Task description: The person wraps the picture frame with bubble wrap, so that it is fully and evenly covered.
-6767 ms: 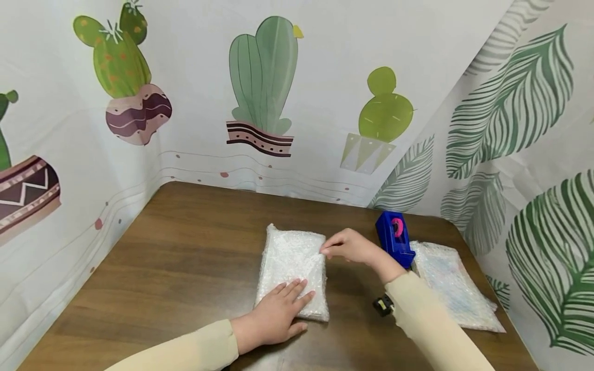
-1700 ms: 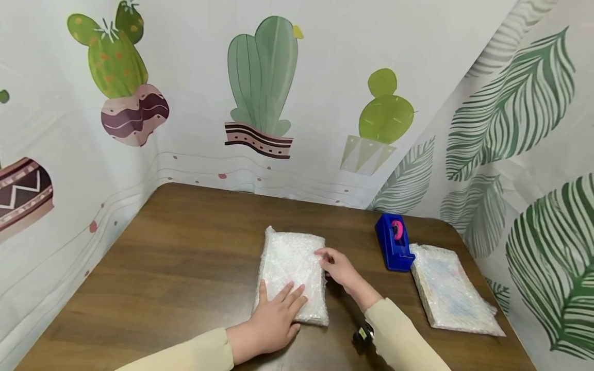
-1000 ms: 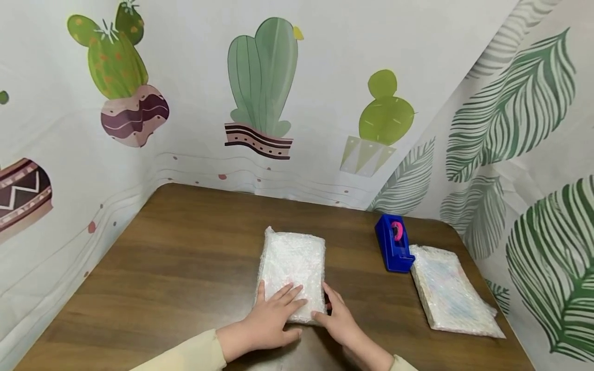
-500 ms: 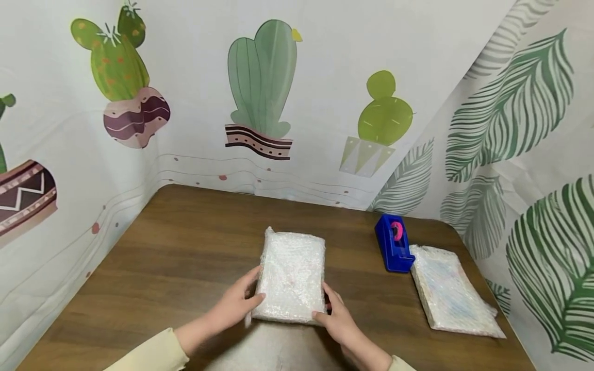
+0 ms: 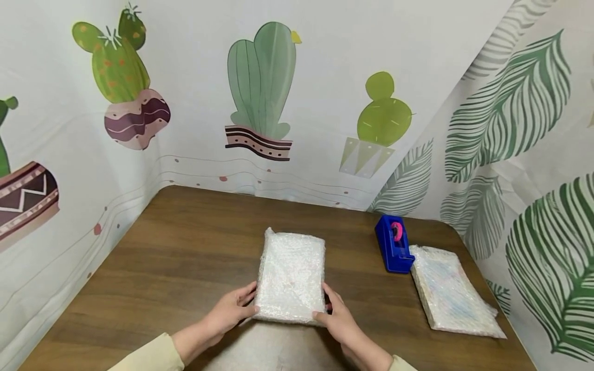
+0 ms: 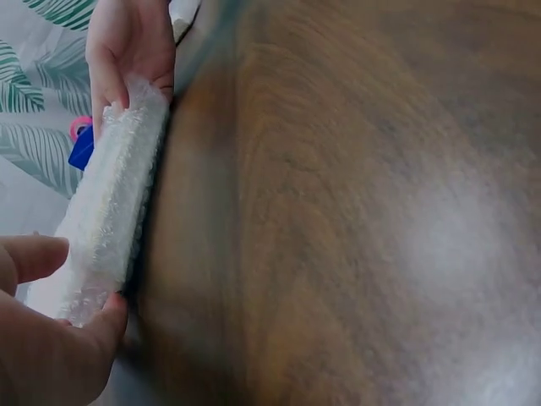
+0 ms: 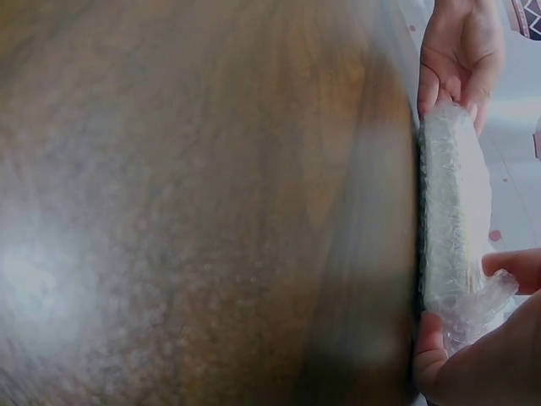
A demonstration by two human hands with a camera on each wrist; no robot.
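A flat rectangular package [image 5: 291, 275] wrapped in clear bubble wrap lies on the table before me, its contents pale through the plastic. My left hand [image 5: 225, 314] holds its near left corner, and my right hand [image 5: 341, 322] grips the right edge by the near corner, thumb on top. From the left wrist, the package [image 6: 114, 203] shows its layered near side between thumb and fingers of the left hand [image 6: 55, 338]. In the right wrist view a loose flap of wrap sticks out by the thumb of the right hand [image 7: 486, 355].
A blue tape dispenser [image 5: 394, 247] with a pink core stands at the back right of the brown wooden table [image 5: 185, 247]. Beside it, near the right edge, lies a second bubble-wrapped package [image 5: 452, 293]. Printed cloth [image 5: 320, 93] hangs behind the table.
My left hand has left the package's top and gone to its near left corner. My right hand has come down from the upper right edge to the near right. The package stays about in place.
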